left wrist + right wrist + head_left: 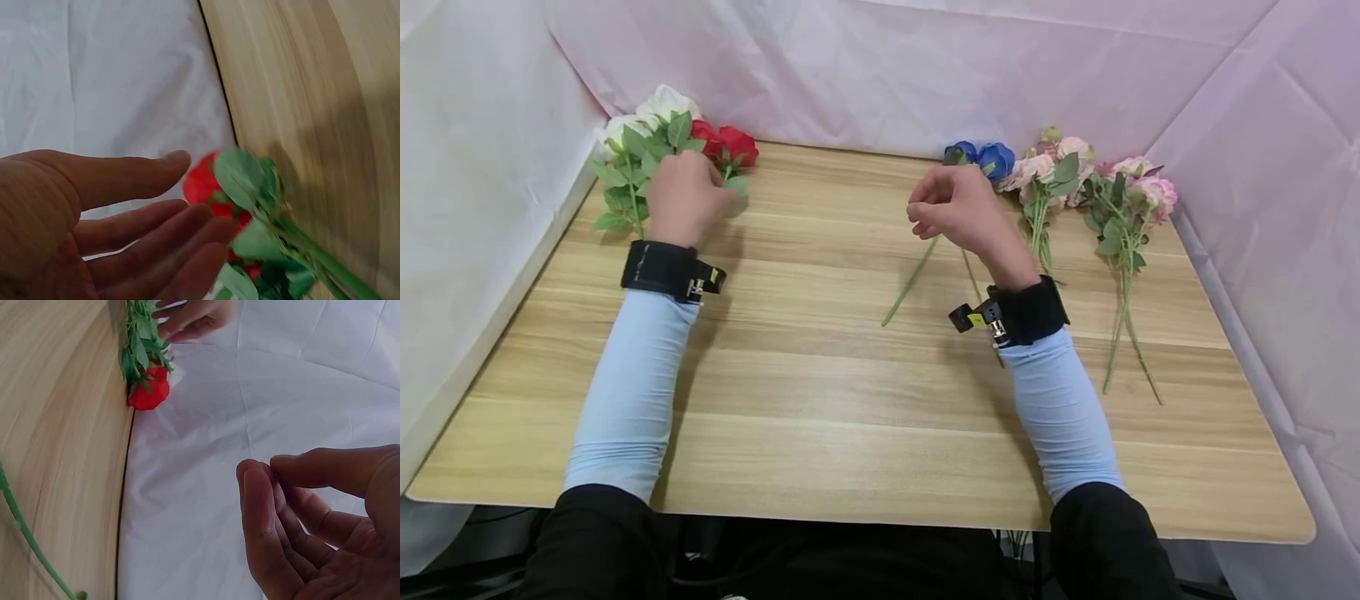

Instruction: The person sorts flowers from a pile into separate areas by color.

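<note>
My left hand (688,196) hovers over the leafy stems of the red roses (728,146) at the table's far left corner. In the left wrist view its fingers (156,219) are stretched out and empty, with a red rose (203,184) and green leaves just past the fingertips. My right hand (947,208) is raised above the green stems (910,279) of the blue roses (985,157). Its fingers (262,506) are loosely curled and hold nothing. The right wrist view also shows the red rose (149,394) and the left hand (187,315) far off.
White roses (655,112) lie behind the red ones. Two bunches of pink flowers (1045,171) (1131,196) lie at the far right of the wooden table (850,417). Pale cloth (925,58) hangs close round the table's back and sides.
</note>
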